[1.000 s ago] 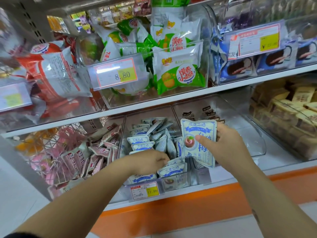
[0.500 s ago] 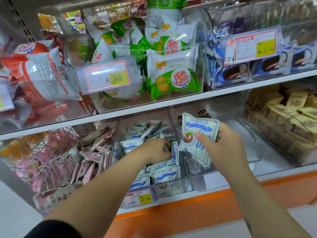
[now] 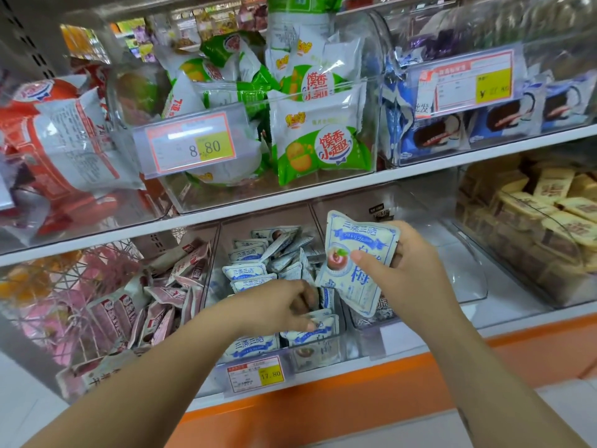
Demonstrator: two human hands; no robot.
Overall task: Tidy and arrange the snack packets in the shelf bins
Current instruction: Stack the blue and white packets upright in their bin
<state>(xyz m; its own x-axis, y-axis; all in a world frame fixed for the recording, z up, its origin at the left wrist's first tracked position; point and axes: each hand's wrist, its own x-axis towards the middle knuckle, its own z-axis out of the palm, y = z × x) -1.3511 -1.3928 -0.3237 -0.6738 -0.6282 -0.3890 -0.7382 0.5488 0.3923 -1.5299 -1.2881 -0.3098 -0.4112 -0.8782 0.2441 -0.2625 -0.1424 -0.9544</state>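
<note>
My right hand (image 3: pixel 405 270) grips a blue-and-white plum snack packet (image 3: pixel 353 253), held upright above the right edge of the middle clear bin (image 3: pixel 310 354) on the lower shelf. That bin holds several matching blue-and-white packets (image 3: pixel 250 273). My left hand (image 3: pixel 277 305) reaches into the front of this bin, its curled fingers pinching a packet (image 3: pixel 318 329) lying near the front wall.
Left of it a bin holds pink-and-white packets (image 3: pixel 168 295). To the right stand a nearly bare clear bin (image 3: pixel 458 273) and a bin of yellow packets (image 3: pixel 549 221). The upper shelf carries red, green (image 3: pixel 319 147) and blue snack bags behind price tags.
My left hand slid from the middle of the bin toward its front right and took hold of a packet there. The right hand keeps its packet almost still.
</note>
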